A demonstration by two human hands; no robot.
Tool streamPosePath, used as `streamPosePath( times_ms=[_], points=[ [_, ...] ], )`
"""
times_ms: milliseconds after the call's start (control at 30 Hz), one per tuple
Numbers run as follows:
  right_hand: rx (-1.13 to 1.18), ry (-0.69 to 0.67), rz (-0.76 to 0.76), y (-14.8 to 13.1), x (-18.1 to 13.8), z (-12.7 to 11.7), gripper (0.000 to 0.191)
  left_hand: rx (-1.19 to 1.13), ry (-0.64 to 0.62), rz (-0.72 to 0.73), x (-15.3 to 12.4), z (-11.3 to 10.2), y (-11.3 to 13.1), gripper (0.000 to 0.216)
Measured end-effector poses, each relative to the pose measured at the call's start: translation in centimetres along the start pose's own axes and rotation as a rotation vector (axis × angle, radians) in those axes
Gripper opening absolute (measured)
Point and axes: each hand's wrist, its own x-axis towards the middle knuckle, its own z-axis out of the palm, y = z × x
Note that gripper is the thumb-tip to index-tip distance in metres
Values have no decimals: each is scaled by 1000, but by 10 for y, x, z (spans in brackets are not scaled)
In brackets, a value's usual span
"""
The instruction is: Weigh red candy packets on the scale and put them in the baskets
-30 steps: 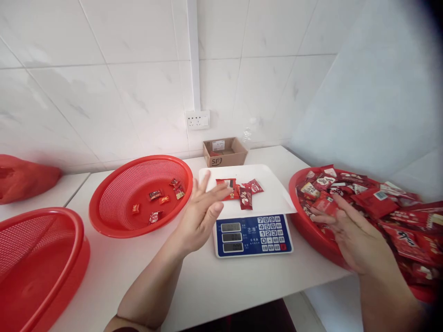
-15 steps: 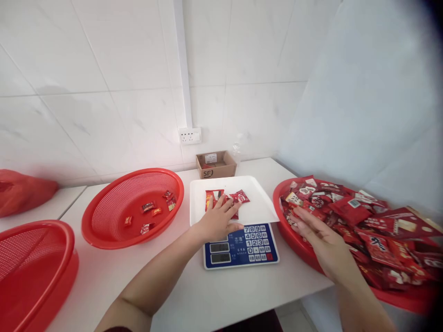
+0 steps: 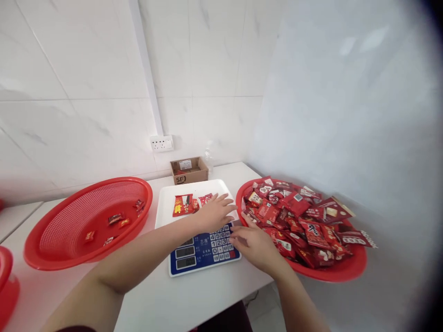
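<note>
A blue-faced electronic scale (image 3: 202, 251) with a white weighing tray (image 3: 166, 205) sits in the middle of the white counter. Several red snack packets (image 3: 183, 204) lie on the tray. My left hand (image 3: 216, 212) rests flat on the tray's right side, fingers spread, partly over the packets. Over the scale's keypad, beside the rim of the red basket (image 3: 332, 272), hovers my right hand (image 3: 254, 242), fingers extended and holding nothing. That basket is heaped with red snack packets (image 3: 297, 216).
A red mesh basket (image 3: 69, 249) with a few small packets stands left of the scale. Another red basket's edge (image 3: 7, 281) shows at far left. A small cardboard box (image 3: 188, 169) sits behind the scale under a wall socket (image 3: 162, 143). Tiled walls close in behind and to the right.
My left hand came down flat onto the tray and slid right. The right hand left the heaped basket and came over the keypad. The camera turned right.
</note>
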Motion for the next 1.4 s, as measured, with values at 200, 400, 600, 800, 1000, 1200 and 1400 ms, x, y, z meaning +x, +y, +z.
streamPosePath(
  times_ms=[200, 400, 600, 800, 1000, 1200, 1400],
  points=[
    [-236, 44, -33, -2, -3, 1, 27, -60, -256, 104, 79, -6, 24, 36],
    [-254, 49, -72, -1, -4, -2, 28, 23, -468, 13, 127, 10, 29, 34],
    [-209, 39, -83, 1, -5, -1, 29, 62, -597, -13, 140, 25, 35, 25],
    [-191, 20, -108, 4, -4, 1, 32, -22, -427, -30, 118, -22, 13, 18],
    [-200, -11, -101, 6, -2, 4, 38, -54, -332, -235, 50, -63, -40, 27],
    [-232, -31, -78, 5, -2, 7, 42, 31, -192, -425, -20, -30, -66, 67],
    [-252, -14, -46, 6, -1, 10, 42, 31, -161, -403, -34, 5, -63, 74]
  ],
)
